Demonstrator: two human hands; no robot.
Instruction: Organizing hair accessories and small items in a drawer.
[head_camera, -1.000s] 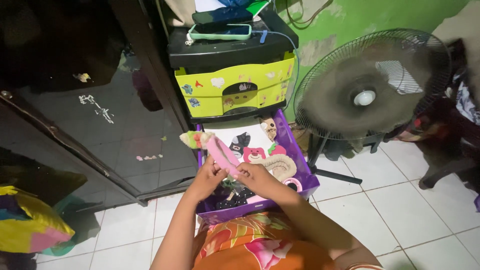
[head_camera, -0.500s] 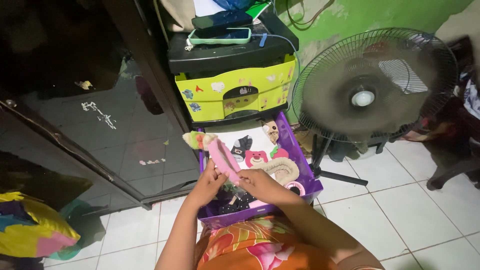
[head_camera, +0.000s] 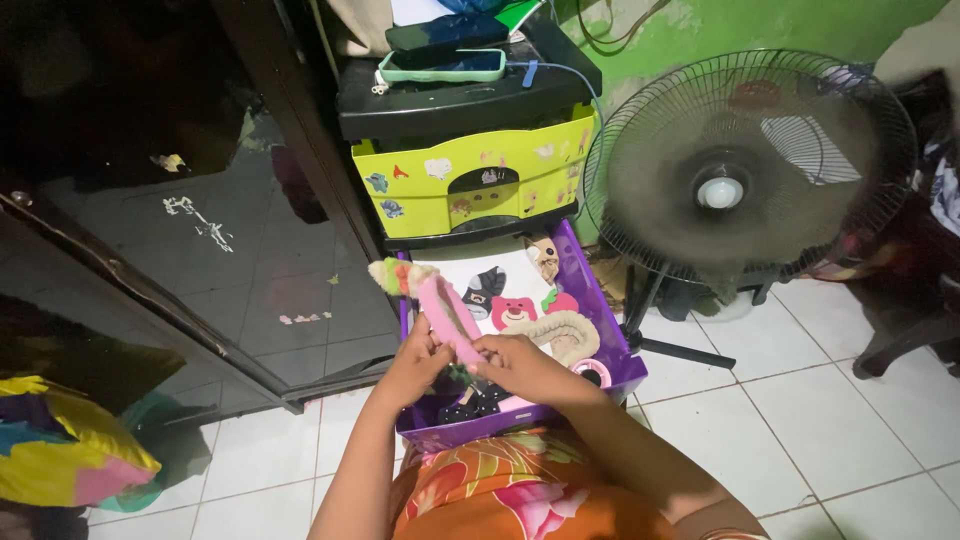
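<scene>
Head view: pink headband (head_camera: 447, 318) pinched between left hand (head_camera: 415, 360), right hand (head_camera: 510, 358).

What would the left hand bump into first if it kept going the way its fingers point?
Probably the pink headband it already touches. Past that, the left hand points up and right over the purple drawer, towards the beige fuzzy headband. Depth is hard to judge.

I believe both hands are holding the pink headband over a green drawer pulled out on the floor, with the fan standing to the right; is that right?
Not quite: the drawer is purple, not green, as the head view shows. The left hand and right hand do hold the pink headband over it, with the fan to the right.
</scene>
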